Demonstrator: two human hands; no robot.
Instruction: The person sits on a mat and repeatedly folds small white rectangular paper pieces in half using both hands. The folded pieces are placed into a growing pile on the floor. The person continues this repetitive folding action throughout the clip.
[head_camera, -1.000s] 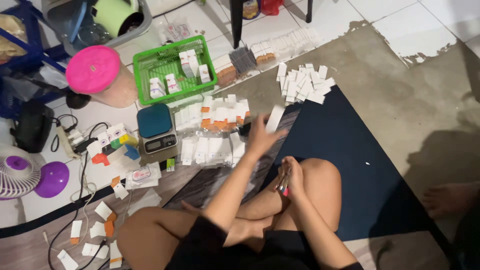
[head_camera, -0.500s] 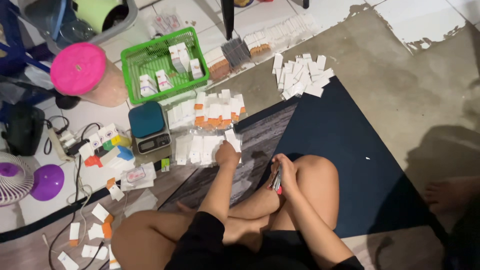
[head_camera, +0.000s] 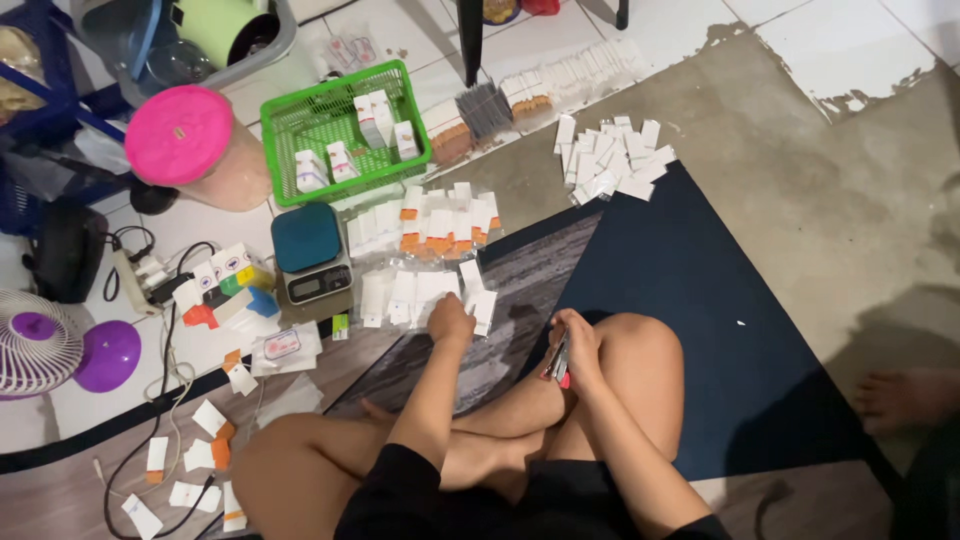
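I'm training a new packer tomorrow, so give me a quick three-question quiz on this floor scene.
1. True or false: the left hand rests on the small white packets laid out on the floor.
2. Which hand holds a thin, partly red item against the knee?
3. What sits just below the green basket? A) fan B) digital scale C) pink-lidded jar

Key
1. True.
2. The right hand.
3. B, the digital scale.

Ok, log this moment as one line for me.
left hand: on small white packets beside scale | right hand: holds thin red-tipped item at knee | green basket: holds boxes
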